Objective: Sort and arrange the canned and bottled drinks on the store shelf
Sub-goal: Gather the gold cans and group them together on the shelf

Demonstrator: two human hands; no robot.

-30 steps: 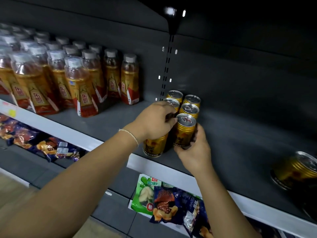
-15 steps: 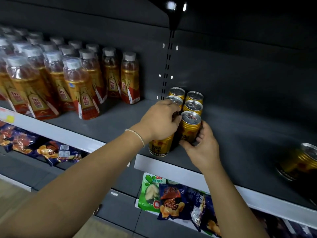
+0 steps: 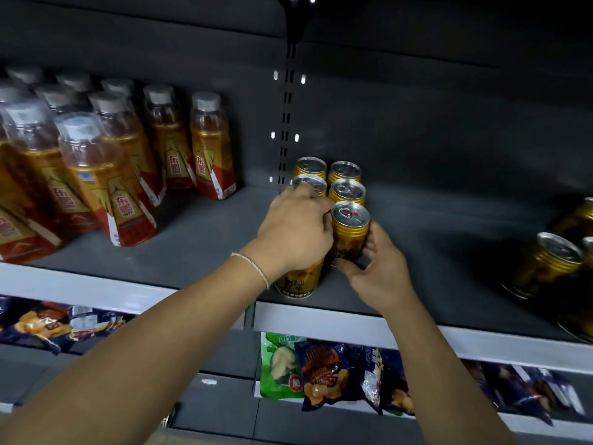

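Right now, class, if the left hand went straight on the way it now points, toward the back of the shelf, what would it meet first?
Probably the second can of the left row: the left hand, gripping the front left can, nearly touches its rim, though depth is unclear.

On the grey shelf [image 3: 205, 239], the left hand [image 3: 296, 232] grips the front-left gold can [image 3: 298, 279]; the right hand [image 3: 375, 268] holds the front-right can [image 3: 349, 232]. Four cans [image 3: 346, 191] stand behind; bottles [image 3: 106, 175] far left.
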